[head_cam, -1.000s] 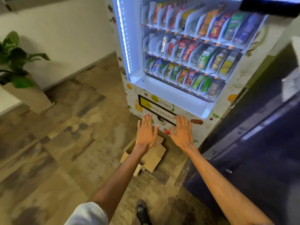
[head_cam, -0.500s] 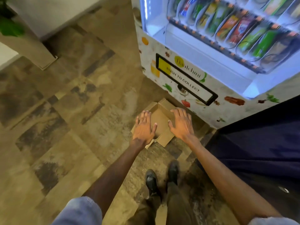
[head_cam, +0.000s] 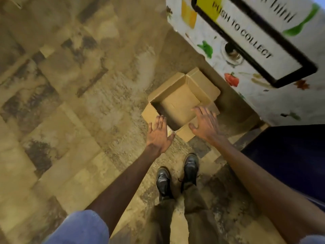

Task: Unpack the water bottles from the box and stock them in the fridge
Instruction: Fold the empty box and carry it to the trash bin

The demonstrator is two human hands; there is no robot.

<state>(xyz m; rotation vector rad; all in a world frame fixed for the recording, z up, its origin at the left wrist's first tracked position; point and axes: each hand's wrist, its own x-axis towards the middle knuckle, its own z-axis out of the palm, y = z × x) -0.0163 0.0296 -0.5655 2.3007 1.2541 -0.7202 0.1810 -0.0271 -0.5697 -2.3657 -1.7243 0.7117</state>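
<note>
Hands (head_cam: 159, 136) (head_cam: 206, 124) near "PUSH TO COLLECT" panel (head_cam: 255, 43)

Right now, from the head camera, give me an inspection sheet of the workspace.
Surface: mottled tan floor; the box stands on it.
Job's things: cardboard box, flaps open, no bottles seen inside; fridge, only its lower panel with the PUSH TO COLLECT flap in view.
Clutter: nothing seen.
Hands: left hand and right hand open, over the box's near flaps, holding nothing.
Cables: nothing seen.
Surroundings: black shoes near the box; dark blue panel at right.
</note>
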